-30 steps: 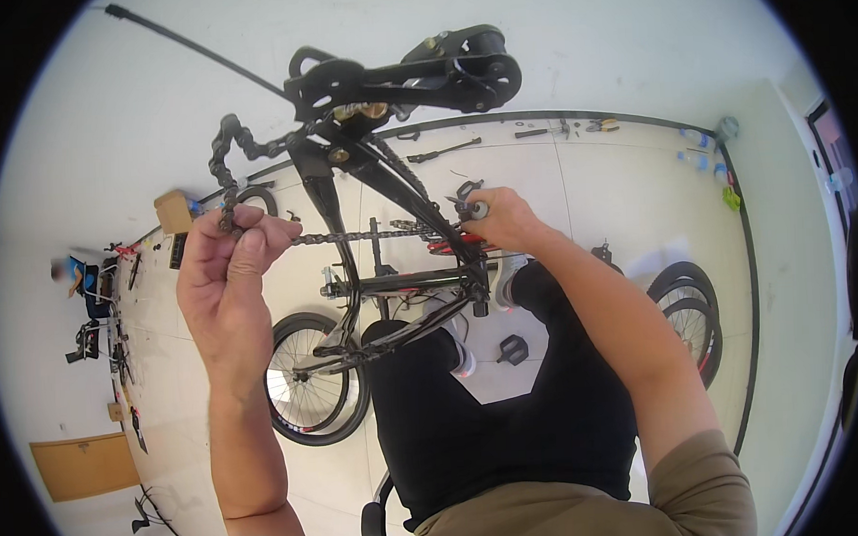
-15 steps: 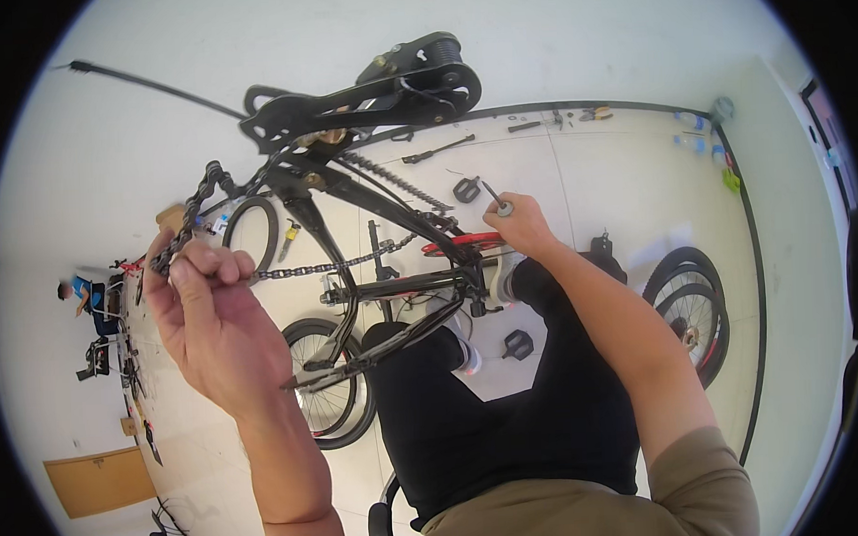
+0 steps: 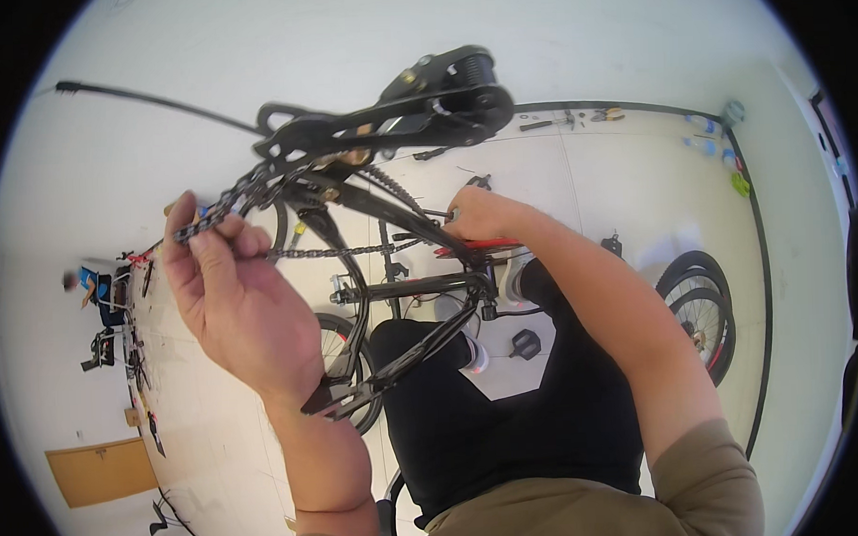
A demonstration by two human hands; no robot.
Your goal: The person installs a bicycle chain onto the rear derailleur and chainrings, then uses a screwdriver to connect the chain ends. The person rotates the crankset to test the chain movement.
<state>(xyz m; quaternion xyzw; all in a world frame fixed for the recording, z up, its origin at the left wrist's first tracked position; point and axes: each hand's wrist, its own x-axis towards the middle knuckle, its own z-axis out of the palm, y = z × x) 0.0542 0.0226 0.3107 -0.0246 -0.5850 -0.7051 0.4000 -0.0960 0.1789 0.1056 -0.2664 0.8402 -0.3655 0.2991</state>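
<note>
bicycle chain [image 3: 308, 253] spans the space between the person's two hands, beside a black bicycle frame [image 3: 415, 286]. one end stretch slants up from the left hand [image 3: 246, 312] to the black rear derailleur [image 3: 377, 119]; a lower run stretches rightward toward the red chainring guard [image 3: 490, 243]. the left hand is pinching the links between thumb and curled fingers, palm turned partly upward. the right hand [image 3: 486, 217] is closed around a slim tool [image 3: 437, 213], its dark shaft poking out just above the guard; most of the tool is hidden by the fingers. a thin black cable [image 3: 163, 105] juts out to the left from the derailleur.

as for writing, the clear bottles [image 3: 703, 146] by the far right corner have bluish labels, too small and blurred to read. red markings on the wheels [image 3: 729, 305] lying at the right cannot be made out either. a loose pedal [image 3: 524, 344] rests on the pale tiled floor [image 3: 578, 206] near the person's feet, and a hammer [image 3: 547, 124] and pliers [image 3: 609, 115] lie along the wall. at the far left sits another person [image 3: 94, 285] in a blue top.
</note>
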